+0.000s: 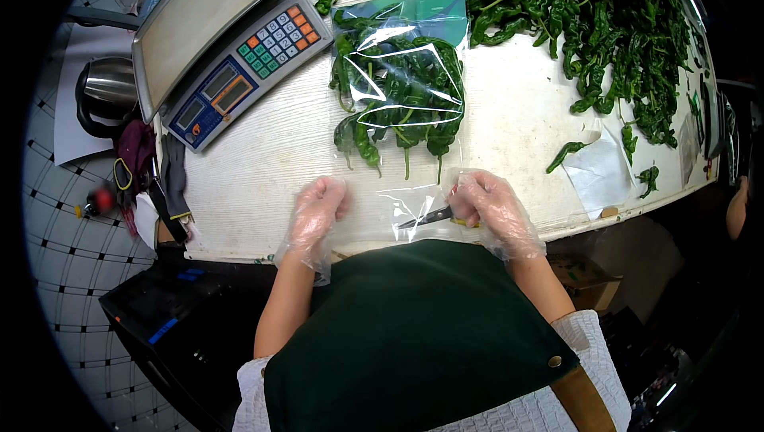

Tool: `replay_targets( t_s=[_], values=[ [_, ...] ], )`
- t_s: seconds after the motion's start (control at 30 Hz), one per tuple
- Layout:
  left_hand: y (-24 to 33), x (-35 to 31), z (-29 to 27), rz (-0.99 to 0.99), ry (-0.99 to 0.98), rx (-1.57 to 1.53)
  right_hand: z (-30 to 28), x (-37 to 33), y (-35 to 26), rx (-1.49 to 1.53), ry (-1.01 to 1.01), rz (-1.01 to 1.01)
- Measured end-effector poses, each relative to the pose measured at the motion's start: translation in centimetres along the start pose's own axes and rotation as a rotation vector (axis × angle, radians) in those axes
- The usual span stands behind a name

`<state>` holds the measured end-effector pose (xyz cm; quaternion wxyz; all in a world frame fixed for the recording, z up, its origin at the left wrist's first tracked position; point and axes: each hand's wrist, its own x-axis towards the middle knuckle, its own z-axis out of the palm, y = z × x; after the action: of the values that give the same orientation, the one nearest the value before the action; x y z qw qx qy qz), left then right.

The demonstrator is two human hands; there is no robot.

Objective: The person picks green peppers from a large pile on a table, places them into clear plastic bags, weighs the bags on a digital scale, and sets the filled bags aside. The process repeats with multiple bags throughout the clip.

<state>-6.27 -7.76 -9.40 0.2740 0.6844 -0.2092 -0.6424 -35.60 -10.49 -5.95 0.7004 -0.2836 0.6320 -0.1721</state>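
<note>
A clear plastic bag (402,117) with a blue-green printed end lies flat on the table in front of me, filled with green peppers (414,74). Its unfilled clear end stretches toward me between my hands. My left hand (320,207), in a thin clear glove, is closed at the left edge of that end, its fingertips curled on the film. At the opposite edge, my gloved right hand (489,205) is closed around scissors (434,216). Their dark blades point left over the bag's near end. Red and yellow bits of the handles show by my fingers.
A digital scale (247,62) stands at the left, near a metal kettle (109,86). Loose green peppers (593,26) heap across the back and right. White paper (601,177) lies at the right, by the white table's (239,193) curved edge. Another person's arm (738,209) shows far right.
</note>
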Motion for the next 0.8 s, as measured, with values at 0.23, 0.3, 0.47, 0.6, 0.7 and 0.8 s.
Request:
replay_targets(
  t_s=[0.23, 0.3, 0.47, 0.6, 0.7, 0.8],
  values=[
    [-0.2, -0.3, 0.0, -0.002, 0.077, 0.004, 0.0, 0.0, 1.2, 0.190, 0.092, -0.067],
    [-0.1, -0.7, 0.2, -0.022, 0.067, 0.006, 0.5, -0.6, 0.3, 0.140, 0.059, -0.043],
    [0.3, -1.6, -0.1, -0.042, -0.091, -0.018, 0.3, 0.2, 0.8, 0.038, -0.051, -0.153],
    [6.2, -7.2, -0.7, 0.409, -0.226, -0.403, -1.7, -4.1, -5.1, 0.353, -0.166, -0.428],
    [11.5, -13.6, 1.0, 0.518, -0.282, -0.849, -1.2, -7.8, -9.9, 0.506, -0.220, -0.670],
    [13.7, -16.9, 0.4, 0.637, -0.232, -0.725, 0.7, -10.3, -13.2, 0.561, -0.309, -0.791]
  ],
)
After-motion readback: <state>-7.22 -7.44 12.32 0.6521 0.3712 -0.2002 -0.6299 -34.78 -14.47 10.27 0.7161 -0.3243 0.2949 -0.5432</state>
